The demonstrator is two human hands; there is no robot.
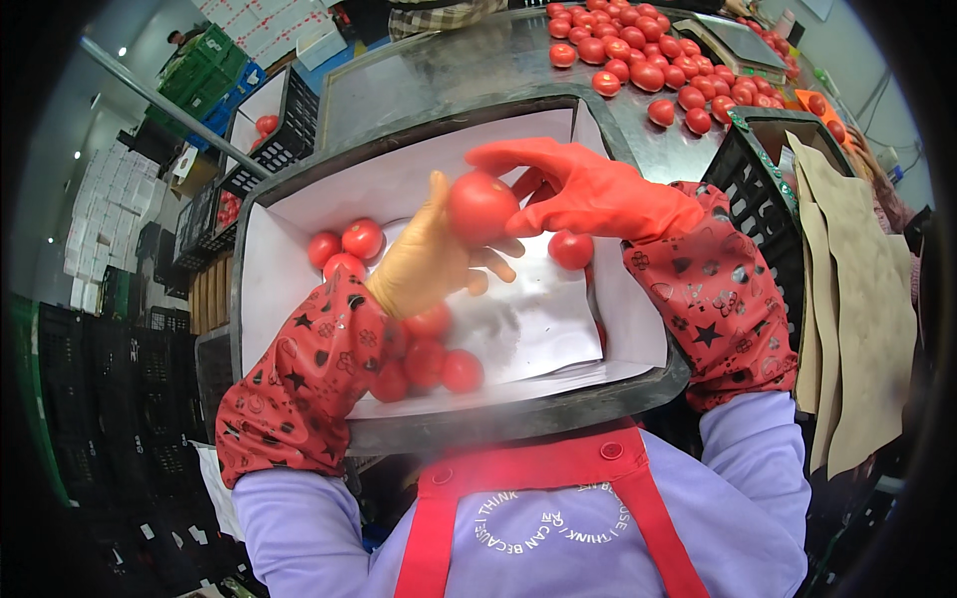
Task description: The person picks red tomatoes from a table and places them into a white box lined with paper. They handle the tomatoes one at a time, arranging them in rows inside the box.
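Note:
A large red tomato point(482, 208) is between my two hands, above a paper-lined crate point(549, 418). My left hand point(430, 254) supports it from the left and below, thumb up along its side and the other fingertips showing beneath. My right hand point(576, 190), in a red rubber glove, curves around its top and right side. Under my hands a white paper sheet point(538, 314) covers part of the crate's bottom. Tomatoes lie in the crate: several at the left point(363, 238), several near the front point(425, 364), and one at the right point(571, 249).
Many loose tomatoes point(647, 75) cover the metal table point(419, 71) beyond the crate, beside a scale point(736, 41). To the right, brown paper sheets point(860, 299) hang over a black crate point(755, 179). Stacked black crates point(112, 396) stand at left, near a metal pole point(172, 105).

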